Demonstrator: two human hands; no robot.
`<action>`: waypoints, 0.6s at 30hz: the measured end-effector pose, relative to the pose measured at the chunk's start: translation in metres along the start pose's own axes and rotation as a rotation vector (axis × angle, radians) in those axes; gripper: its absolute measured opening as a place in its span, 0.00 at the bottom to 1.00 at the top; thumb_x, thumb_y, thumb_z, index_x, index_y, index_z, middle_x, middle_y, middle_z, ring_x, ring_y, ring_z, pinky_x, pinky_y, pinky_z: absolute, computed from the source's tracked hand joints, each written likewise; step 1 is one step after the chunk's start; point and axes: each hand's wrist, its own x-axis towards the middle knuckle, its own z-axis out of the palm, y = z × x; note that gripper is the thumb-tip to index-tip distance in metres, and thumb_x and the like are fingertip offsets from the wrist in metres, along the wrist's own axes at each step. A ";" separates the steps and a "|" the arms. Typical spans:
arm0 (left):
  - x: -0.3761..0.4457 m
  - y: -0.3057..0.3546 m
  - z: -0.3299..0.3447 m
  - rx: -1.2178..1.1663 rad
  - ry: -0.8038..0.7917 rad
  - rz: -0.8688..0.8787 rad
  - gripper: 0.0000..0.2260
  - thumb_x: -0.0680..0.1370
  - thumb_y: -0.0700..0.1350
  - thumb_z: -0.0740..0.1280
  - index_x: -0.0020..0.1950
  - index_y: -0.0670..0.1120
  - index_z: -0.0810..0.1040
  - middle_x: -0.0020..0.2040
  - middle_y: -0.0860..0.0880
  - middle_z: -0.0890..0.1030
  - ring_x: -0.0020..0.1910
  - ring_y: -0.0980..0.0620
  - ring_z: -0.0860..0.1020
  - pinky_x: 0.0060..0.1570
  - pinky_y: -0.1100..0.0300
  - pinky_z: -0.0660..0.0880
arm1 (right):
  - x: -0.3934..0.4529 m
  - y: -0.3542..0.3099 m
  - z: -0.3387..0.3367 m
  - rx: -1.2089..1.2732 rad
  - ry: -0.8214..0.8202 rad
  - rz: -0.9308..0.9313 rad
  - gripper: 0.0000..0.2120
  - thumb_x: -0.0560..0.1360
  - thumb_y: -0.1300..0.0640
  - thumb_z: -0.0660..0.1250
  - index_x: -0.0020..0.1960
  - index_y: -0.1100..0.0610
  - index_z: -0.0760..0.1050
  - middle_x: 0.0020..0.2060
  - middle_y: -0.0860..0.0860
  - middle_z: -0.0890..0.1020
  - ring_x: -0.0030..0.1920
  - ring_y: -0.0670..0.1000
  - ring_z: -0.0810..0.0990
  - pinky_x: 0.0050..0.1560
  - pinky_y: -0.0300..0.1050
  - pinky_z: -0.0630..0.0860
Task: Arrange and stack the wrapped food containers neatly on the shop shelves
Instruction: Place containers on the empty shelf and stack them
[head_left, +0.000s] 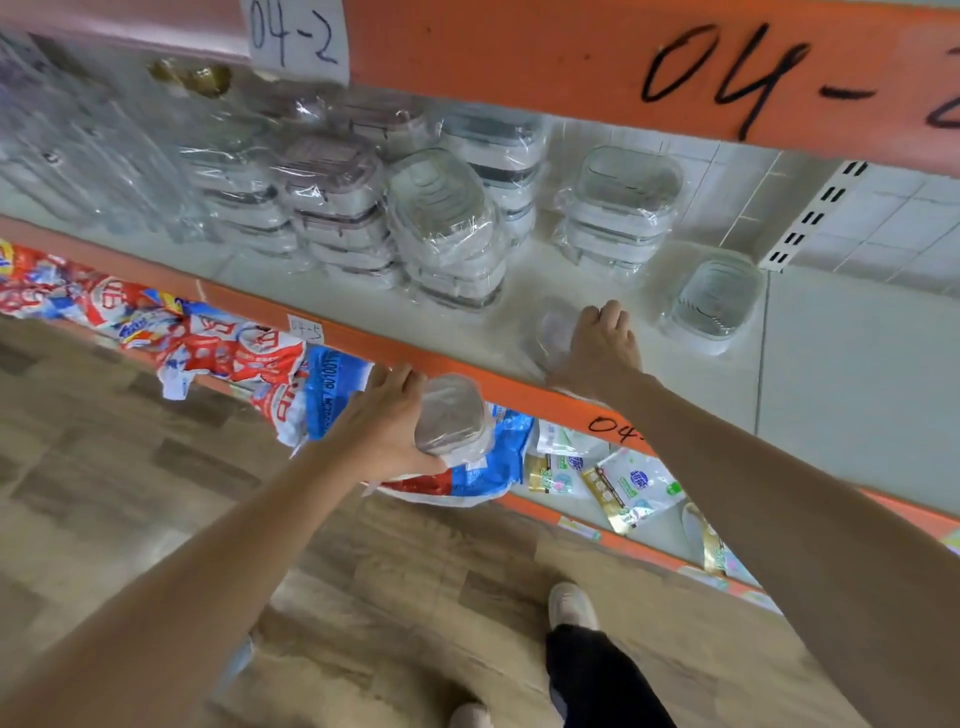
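The left hand (387, 421) grips a wrapped container (453, 418) before the orange shelf edge (363, 340). The right hand (602, 348) lies on a blurred second container (551, 332) on the shelf — its grip cannot be told — beside the wrapped stacks (447, 228).

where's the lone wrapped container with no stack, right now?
In the head view, the single wrapped container sits alone on the white shelf, right of the right hand and in front of the short two-high stack.
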 end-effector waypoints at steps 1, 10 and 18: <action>-0.006 0.000 -0.002 -0.008 -0.011 -0.011 0.40 0.64 0.62 0.75 0.66 0.42 0.63 0.62 0.47 0.64 0.61 0.47 0.63 0.60 0.46 0.71 | -0.008 -0.002 -0.004 0.016 0.011 -0.013 0.42 0.69 0.40 0.72 0.67 0.66 0.58 0.62 0.60 0.65 0.63 0.59 0.67 0.63 0.48 0.66; -0.067 -0.001 -0.044 0.021 0.063 0.001 0.41 0.63 0.61 0.75 0.66 0.42 0.63 0.62 0.44 0.63 0.62 0.45 0.63 0.59 0.48 0.68 | -0.111 -0.026 -0.045 -0.090 -0.018 -0.064 0.42 0.64 0.39 0.73 0.67 0.61 0.59 0.60 0.57 0.68 0.59 0.57 0.67 0.60 0.49 0.64; -0.103 0.025 -0.133 0.021 0.337 0.201 0.40 0.61 0.58 0.77 0.65 0.40 0.66 0.61 0.42 0.64 0.61 0.43 0.64 0.60 0.49 0.67 | -0.206 -0.027 -0.132 -0.117 0.106 -0.144 0.38 0.63 0.43 0.72 0.66 0.56 0.60 0.58 0.55 0.68 0.59 0.56 0.66 0.60 0.48 0.64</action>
